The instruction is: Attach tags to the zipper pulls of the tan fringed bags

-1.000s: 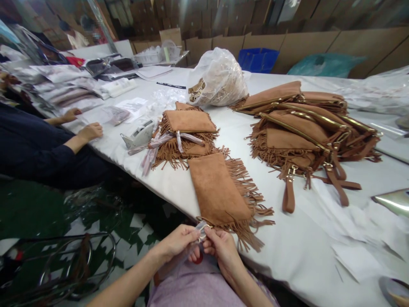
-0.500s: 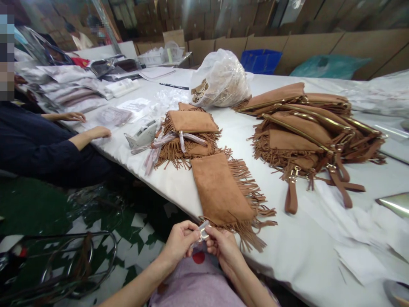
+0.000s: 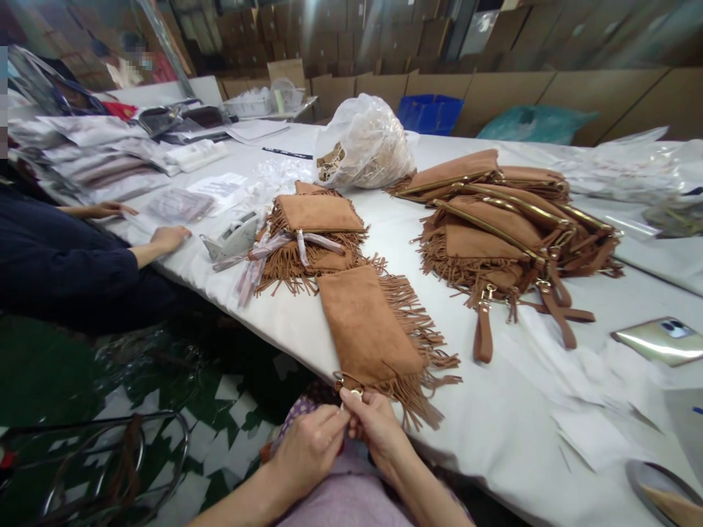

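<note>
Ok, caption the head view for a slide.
Left hand and right hand pinch the metal ring on a tan fringed pouch.

From my end, the tan suede pouch point(image 3: 365, 329) lies flat at the near edge of the white table point(image 3: 494, 424), its long side running away from me at a slight angle. Its fringe point(image 3: 422, 344) splays loose along the right side and near end. At the near corner I see a small gold metal ring point(image 3: 352, 392), pinched by the right hand point(image 3: 378, 428)

Bare forearms, left hand point(image 3: 308, 448), right hand point(image 3: 378, 430), lilac garment point(image 3: 343, 505) beneath.
</note>
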A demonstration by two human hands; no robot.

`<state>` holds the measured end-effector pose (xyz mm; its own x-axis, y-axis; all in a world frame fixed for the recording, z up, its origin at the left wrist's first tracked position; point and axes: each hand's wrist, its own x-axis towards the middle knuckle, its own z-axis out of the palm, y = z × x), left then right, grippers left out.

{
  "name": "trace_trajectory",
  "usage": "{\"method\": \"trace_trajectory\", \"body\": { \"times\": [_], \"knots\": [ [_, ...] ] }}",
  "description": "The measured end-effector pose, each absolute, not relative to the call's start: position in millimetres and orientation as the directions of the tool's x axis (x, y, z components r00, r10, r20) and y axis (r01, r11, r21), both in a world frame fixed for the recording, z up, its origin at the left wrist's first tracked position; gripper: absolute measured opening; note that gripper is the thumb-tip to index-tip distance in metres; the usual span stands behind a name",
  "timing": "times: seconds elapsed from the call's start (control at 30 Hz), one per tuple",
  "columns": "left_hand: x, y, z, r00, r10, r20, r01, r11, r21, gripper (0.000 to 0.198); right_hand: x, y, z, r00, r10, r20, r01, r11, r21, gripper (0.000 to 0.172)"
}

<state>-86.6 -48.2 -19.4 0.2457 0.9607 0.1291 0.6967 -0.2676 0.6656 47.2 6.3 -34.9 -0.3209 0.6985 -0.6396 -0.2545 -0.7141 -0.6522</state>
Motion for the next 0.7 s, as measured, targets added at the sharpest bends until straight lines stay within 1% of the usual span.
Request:
{"method": "trace_trajectory", "body": {
  "times": [0.03,0.07,0.1,0.13,0.17,0.2,0.33,0.43,0.53,0.7],
  "knots": [
    [-86,-47,-18,0.171,0.984,0.044,0.646,-0.145,0.749,0.025,47,6,-36,-0.31,0.702,-0.641,-0.257,-0.711,-0.654,0.038],
    [-85,-47,-18,0.096,0.992,-0.08,0.571,0.011,0.821,0.025,47,6,-38,-0.304,0.699,-0.647,-0.261,-0.715,-0.649,0.038],
    [-84,-46,-19,0.037,0.976,-0.215,0.478,0.172,0.861,0.028,48,6,-39,-0.302,0.694,-0.654,-0.263,-0.72,-0.643,0.038],
    [-84,-45,-21,0.005,0.944,-0.33,0.386,0.303,0.871,0.033,49,7,-40,-0.298,0.693,-0.657,-0.264,-0.721,-0.641,0.037],
    [-84,-44,-23,0.009,0.909,-0.417,0.307,0.395,0.866,0.038,50,7,-41,-0.292,0.693,-0.659,-0.266,-0.721,-0.64,0.036],
    [-84,-43,-26,0.03,0.882,-0.47,0.245,0.45,0.859,0.041,51,8,-42,-0.288,0.692,-0.662,-0.269,-0.722,-0.638,0.036],
    [-80,-34,-34,0.063,0.852,-0.52,-0.002,0.522,0.853,0.038,56,17,-46,-0.281,0.692,-0.665,-0.299,-0.721,-0.624,0.036],
    [-72,-10,-38,0.114,0.824,-0.555,-0.149,0.566,0.811,0.038,64,35,-49,-0.25,0.716,-0.651,-0.339,-0.695,-0.634,0.033],
    [-59,24,-41,0.179,0.795,-0.579,-0.177,0.605,0.776,0.034,76,59,-50,-0.184,0.757,-0.627,-0.373,-0.644,-0.668,0.028],
    [-46,56,-41,0.22,0.75,-0.624,-0.181,0.66,0.729,0.029,90,78,-52,-0.139,0.798,-0.586,-0.377,-0.59,-0.714,0.028]
  ]
}}
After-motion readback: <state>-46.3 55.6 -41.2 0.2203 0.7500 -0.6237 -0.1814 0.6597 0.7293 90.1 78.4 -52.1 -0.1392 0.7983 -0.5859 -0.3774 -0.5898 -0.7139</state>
